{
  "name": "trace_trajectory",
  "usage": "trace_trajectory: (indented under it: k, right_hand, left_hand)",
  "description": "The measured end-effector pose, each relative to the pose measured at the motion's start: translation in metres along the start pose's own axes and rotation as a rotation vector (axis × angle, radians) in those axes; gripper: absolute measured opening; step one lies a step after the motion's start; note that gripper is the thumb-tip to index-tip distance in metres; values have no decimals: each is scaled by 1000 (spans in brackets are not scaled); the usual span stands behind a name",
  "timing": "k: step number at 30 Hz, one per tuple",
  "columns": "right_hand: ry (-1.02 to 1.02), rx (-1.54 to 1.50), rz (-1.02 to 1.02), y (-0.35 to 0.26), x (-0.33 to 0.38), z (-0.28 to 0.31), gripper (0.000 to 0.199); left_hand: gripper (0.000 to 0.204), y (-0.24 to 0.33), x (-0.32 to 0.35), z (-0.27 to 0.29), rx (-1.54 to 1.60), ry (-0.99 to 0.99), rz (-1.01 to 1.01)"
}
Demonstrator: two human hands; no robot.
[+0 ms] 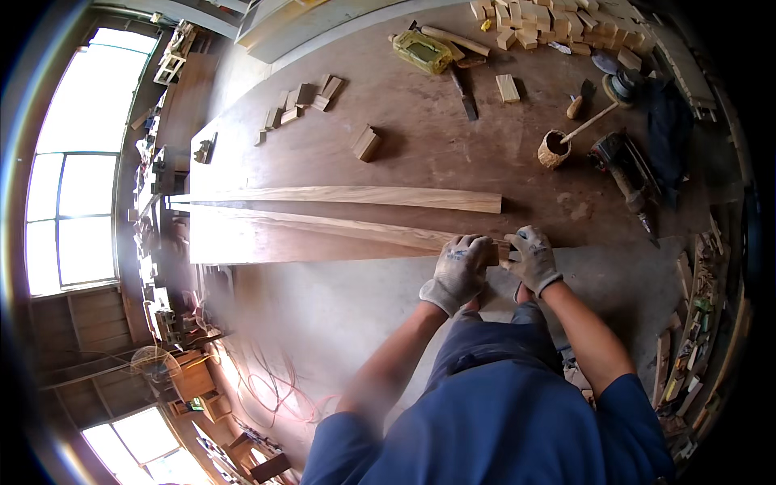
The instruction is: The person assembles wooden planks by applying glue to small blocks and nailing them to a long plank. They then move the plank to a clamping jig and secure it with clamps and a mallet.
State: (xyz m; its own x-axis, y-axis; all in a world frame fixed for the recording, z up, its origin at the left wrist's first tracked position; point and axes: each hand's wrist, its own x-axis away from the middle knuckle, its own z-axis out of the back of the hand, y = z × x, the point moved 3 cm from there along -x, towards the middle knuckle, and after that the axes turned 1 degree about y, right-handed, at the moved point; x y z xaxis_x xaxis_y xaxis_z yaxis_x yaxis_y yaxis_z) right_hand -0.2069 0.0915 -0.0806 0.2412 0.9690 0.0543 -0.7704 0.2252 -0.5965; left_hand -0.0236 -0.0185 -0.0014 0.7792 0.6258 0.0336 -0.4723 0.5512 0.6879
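Note:
Two long, pale wooden strips lie side by side on the workbench, converging toward its left end. My gloved left hand (459, 271) is closed over the right end of the near wooden strip (356, 229), at the bench's front edge. Just right of it, my gloved right hand (532, 260) has its fingers bent onto a brown piece of wood (497, 255) between the hands. Whether this piece is the strip's end or a separate block, I cannot tell. Beyond my hands the far wooden strip (404, 196) rests untouched.
The brown workbench (267, 166) carries small wood blocks (299, 97), a single block (367, 143), a chisel (464, 95), a round wooden pot (554, 149) with a stick in it and a power tool (622, 174). Stacked blocks (558, 24) stand far right. Cables (279, 392) lie on the floor.

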Motion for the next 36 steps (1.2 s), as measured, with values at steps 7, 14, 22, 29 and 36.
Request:
trace_trajectory:
  k: [7, 14, 22, 29, 36]
  right_hand:
    - [120, -53, 77, -4, -3, -8, 56]
    - [221, -91, 111, 10, 10, -27, 55]
    - [85, -93, 50, 14, 8, -11, 59]
    - [85, -121, 53, 11, 5, -9, 43]
    - [100, -106, 53, 15, 5, -16, 49]
  left_hand:
    - [35, 9, -11, 7, -27, -19, -131]
    - [42, 4, -15, 8, -74, -79, -117]
    - [55, 3, -21, -10, -194, -62, -138]
    - [53, 8, -26, -23, -259, -118, -178]
    - [52, 11, -30, -28, -278, -138, -177]
